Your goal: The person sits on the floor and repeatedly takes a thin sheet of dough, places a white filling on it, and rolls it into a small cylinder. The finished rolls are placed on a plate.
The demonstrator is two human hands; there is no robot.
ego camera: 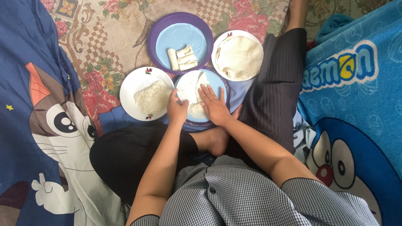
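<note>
Head view: your right hand lies flat, fingers spread, on the wrapper (pale, thin); left hand pinches its edge.

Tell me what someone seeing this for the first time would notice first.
Probably the two hands at the centre: the left hand and right hand press on a thin white wrapper lying on a blue plate. Around it sit a purple-rimmed plate with finished rolls behind, a white plate of stacked wrappers to the right, and a white plate of pale shredded filling to the left.
</note>
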